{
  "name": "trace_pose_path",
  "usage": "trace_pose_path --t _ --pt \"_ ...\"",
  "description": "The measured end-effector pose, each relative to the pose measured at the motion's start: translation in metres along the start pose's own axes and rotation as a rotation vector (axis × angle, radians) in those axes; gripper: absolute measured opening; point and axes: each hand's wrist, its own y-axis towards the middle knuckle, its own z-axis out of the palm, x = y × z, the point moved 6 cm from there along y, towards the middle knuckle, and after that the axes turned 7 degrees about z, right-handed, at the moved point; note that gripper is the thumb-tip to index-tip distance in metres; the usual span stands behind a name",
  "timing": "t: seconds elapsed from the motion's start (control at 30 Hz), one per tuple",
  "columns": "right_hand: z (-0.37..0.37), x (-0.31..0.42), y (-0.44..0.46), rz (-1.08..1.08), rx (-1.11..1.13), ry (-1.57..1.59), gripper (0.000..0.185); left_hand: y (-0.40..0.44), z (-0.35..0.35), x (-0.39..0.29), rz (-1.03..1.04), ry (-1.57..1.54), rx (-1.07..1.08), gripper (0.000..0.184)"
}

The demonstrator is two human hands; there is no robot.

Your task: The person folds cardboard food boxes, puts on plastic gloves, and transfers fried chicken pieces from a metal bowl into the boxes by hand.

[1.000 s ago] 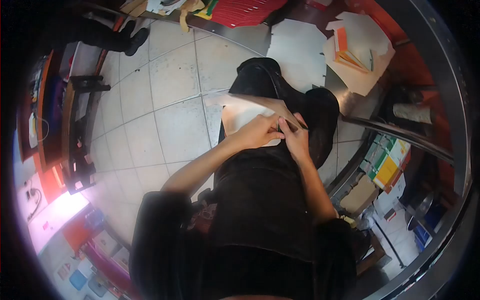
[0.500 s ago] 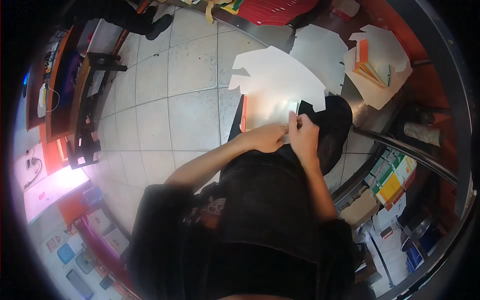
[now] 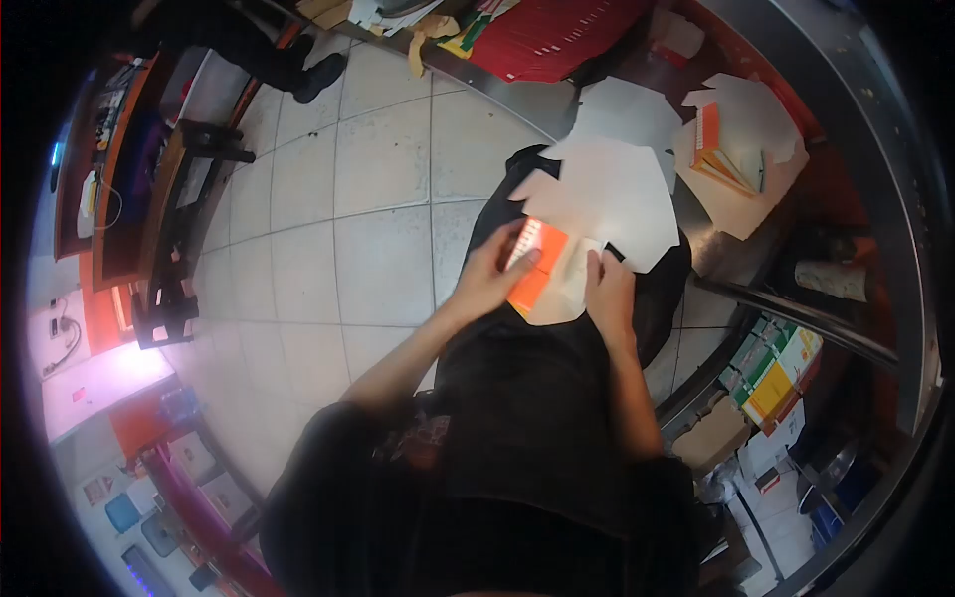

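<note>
An unfolded cardboard box blank (image 3: pixel 622 194) lies across my lap, its plain pale inside facing up. One side panel, orange with white print (image 3: pixel 538 264), stands folded up at the left. My left hand (image 3: pixel 485 274) grips this panel, thumb on its orange face and fingers behind it. At the right edge of the same blank, my right hand (image 3: pixel 610 297) is closed on a small flap, with its fingertips pressed together. A dark patch shows just above those fingertips.
Another flat blank (image 3: pixel 627 114) lies behind mine. To the right, a partly folded orange box (image 3: pixel 726 154) rests on a further blank. Red cloth (image 3: pixel 557 35) lies at the back. Green and yellow boxes (image 3: pixel 774 368) sit low right; a person's shoe (image 3: pixel 320 78) is at upper left.
The blank has turned and come nearer to me, and its orange panel now faces up. My left hand has moved from beside the right hand to that panel; my right hand has shifted slightly.
</note>
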Motion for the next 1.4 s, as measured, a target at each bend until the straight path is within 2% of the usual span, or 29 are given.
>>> trace_pose_path --t 0.03,0.1,0.13,0.2,0.23,0.3,0.33,0.37,0.43,0.53,0.57,0.67,0.77,0.8,0.83,0.9,0.93,0.97,1.0,1.03,1.07,1.1,1.13,1.17,1.23,1.27,1.3,1.37,1.4 --pt "0.006 -0.007 0.002 0.015 0.009 -0.006 0.037 0.002 0.012 -0.01 -0.053 0.009 0.019 0.068" --pt "0.006 -0.016 0.003 0.095 0.032 0.021 0.038 0.011 0.025 -0.049 0.127 0.245 0.076 0.071" --pt "0.001 -0.022 0.007 0.093 0.015 0.011 0.038 0.015 0.026 -0.045 0.139 0.233 0.084 0.071" --pt "0.004 -0.035 0.011 0.114 0.147 -0.118 0.046 0.017 0.032 -0.041 0.345 0.545 0.192 0.077" --pt "-0.003 -0.026 0.012 0.116 0.145 -0.121 0.046 0.017 0.033 -0.042 0.345 0.54 0.194 0.077" --pt "-0.029 -0.013 0.011 0.347 0.203 -0.575 0.061 0.017 0.036 -0.036 0.198 0.677 0.297 0.082" --pt "-0.052 0.015 0.01 0.379 0.127 -0.61 0.075 0.016 0.038 -0.039 0.31 0.731 0.29 0.084" --pt "-0.066 0.038 0.011 0.383 0.125 -0.607 0.075 0.017 0.038 -0.04 0.312 0.732 0.296 0.084" --pt "-0.083 0.075 0.021 0.277 0.023 0.019 0.073 0.014 0.04 -0.044 0.367 0.798 0.327 0.085" --pt "-0.058 0.099 0.036 0.142 0.115 0.108 0.056 0.009 0.047 -0.045 0.445 0.894 0.359 0.085" --pt "-0.058 0.095 0.037 0.149 0.111 0.107 0.056 0.009 0.047 -0.044 0.445 0.89 0.366 0.085" --pt "-0.055 0.085 0.037 0.109 0.244 0.434 0.018 0.016 0.031 -0.036 0.388 0.879 0.329 0.086" --pt "-0.044 0.053 0.021 0.015 0.295 0.346 0.016 0.018 0.022 -0.027 0.33 0.823 0.329 0.086" --pt "-0.024 0.032 0.015 0.095 0.372 0.462 0.015 0.017 0.023 -0.025 0.377 0.802 0.297 0.087" --pt "-0.015 0.031 0.005 0.051 0.313 0.557 0.014 0.013 0.024 -0.024 0.419 0.78 0.273 0.087" --pt "0.013 0.016 -0.009 -0.095 0.113 0.264 0.017 0.015 0.024 -0.021 0.412 0.737 0.252 0.086" --pt "0.015 0.022 -0.014 -0.086 0.11 0.263 0.017 0.016 0.024 -0.023 0.402 0.702 0.228 0.085" --pt "0.021 0.022 -0.018 0.131 0.217 0.677 0.018 0.014 0.023 -0.029 0.4 0.699 0.236 0.085" --pt "0.027 0.023 -0.022 0.349 0.317 1.094 0.019 0.017 0.023 -0.038 0.245 0.632 0.326 0.09" --pt "0.02 0.026 -0.021 0.348 0.306 1.099 0.019 0.018 0.024 -0.038 0.093 0.563 0.416 0.095" --pt "0.018 0.026 -0.021 0.48 0.377 1.312 0.019 0.02 0.026 -0.036 0.1 0.564 0.428 0.095" --pt "0.016 0.024 -0.022 0.608 0.447 1.528 0.02 0.02 0.033 -0.047 0.38 0.546 0.458 0.104" --pt "0.011 0.021 -0.019 0.626 0.487 1.554 0.028 0.016 0.039 -0.057 0.662 0.516 0.485 0.112" --pt "0.006 0.022 -0.018 0.617 0.464 1.562 0.028 0.018 0.047 -0.052 0.675 0.508 0.503 0.112" --pt "-0.007 0.04 -0.017 0.648 0.568 1.716 0.029 0.033 0.064 -0.052 0.606 0.121 0.417 0.125" --pt "-0.005 0.03 -0.012 0.655 0.568 1.786 0.021 0.039 0.069 -0.058 0.701 0.182 0.395 0.115" --pt "-0.014 0.038 -0.012 0.638 0.549 1.789 0.021 0.042 0.074 -0.06 0.716 0.173 0.409 0.115" --pt "-0.072 0.055 -0.012 0.186 -0.054 1.019 0.019 0.055 0.079 -0.051 0.423 -0.283 0.296 0.1" --pt "-0.085 0.055 -0.026 0.061 -0.257 0.669 0.025 0.059 0.073 -0.046 0.342 -0.338 0.172 0.083"
